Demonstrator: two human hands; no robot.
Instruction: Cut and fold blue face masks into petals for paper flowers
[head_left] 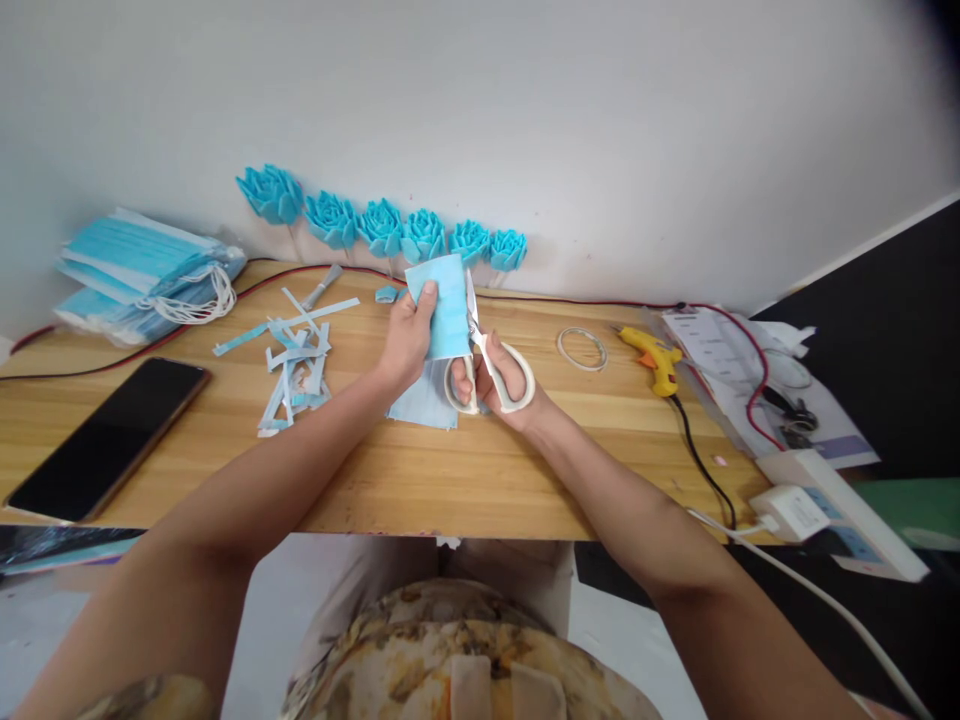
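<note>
Hands side by side: left hand (409,340) clamped on upright pale-blue fabric rectangle (448,300), right hand (508,388) around white-handled scissors (484,352).

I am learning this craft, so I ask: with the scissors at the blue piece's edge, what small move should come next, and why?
Probably squeeze the scissors with the right hand for one short cut. Their blades lie along the right edge of the blue piece, the handles look spread, and the left hand holds that piece upright.
</note>
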